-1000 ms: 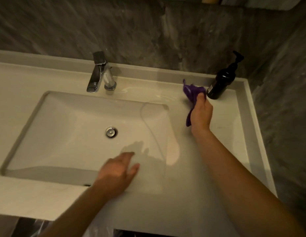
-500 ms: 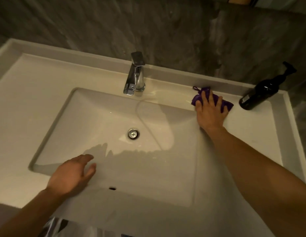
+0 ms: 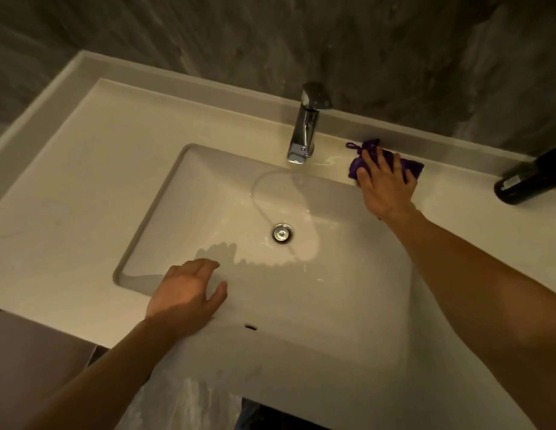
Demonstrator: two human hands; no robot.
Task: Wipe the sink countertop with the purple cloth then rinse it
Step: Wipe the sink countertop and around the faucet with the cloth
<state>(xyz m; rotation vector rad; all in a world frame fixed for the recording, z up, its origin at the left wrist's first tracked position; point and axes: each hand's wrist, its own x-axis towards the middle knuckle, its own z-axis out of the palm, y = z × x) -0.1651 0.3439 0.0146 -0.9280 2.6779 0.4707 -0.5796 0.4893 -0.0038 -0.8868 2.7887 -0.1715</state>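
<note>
The right hand point(image 3: 386, 187) lies flat with fingers spread, pressing the crumpled purple cloth point(image 3: 363, 156) onto the smooth, glossy off-white countertop point(image 3: 93, 169) behind the basin's back right corner, just right of the polished chrome faucet point(image 3: 305, 125). A thin loop of the cloth pokes out toward the faucet. It is a pressing palm rather than a pinch. The left hand point(image 3: 186, 294) rests open and holding nothing on the front rim of the rectangular white basin point(image 3: 208, 212), its fingers loosely curled over the edge. A round metal drain point(image 3: 282, 233) shines at the bottom. A dark glossy bottle point(image 3: 531, 181), possibly a soap dispenser though its top is cut off, stands at the far right. Compared with half a second ago, the cloth and right hand sit closer to the faucet and farther from the bottle.
</note>
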